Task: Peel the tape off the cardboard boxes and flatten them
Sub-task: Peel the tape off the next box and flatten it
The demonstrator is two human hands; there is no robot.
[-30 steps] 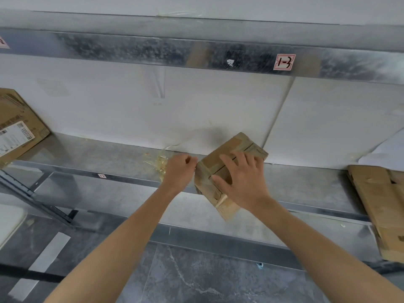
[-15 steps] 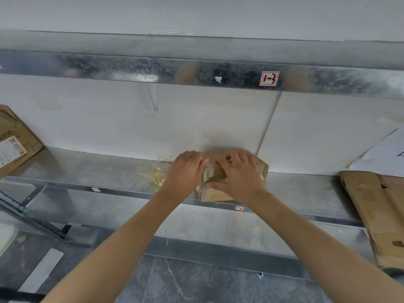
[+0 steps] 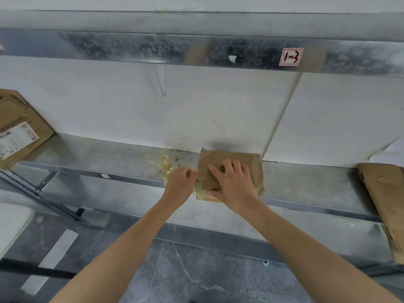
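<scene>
A small cardboard box [image 3: 218,157] sits on the metal shelf [image 3: 109,158], against the white back wall. The right hand [image 3: 235,186] presses down on its top, fingers spread. The left hand [image 3: 180,184], fingers curled, pinches clear tape [image 3: 197,182] at the box's left edge. A wad of peeled tape [image 3: 164,164] lies just beside it.

My small brown cardboard box [image 3: 251,162] lies flat on the shelf [image 3: 306,182] against the far wall, with glossy clear tape [image 3: 202,189] along its near-left edge. A crumpled tape wad [image 3: 164,164] lies just left of it. A labelled box [image 3: 19,127] sits tilted far left, and flattened cardboard [image 3: 384,193] lies far right.
</scene>
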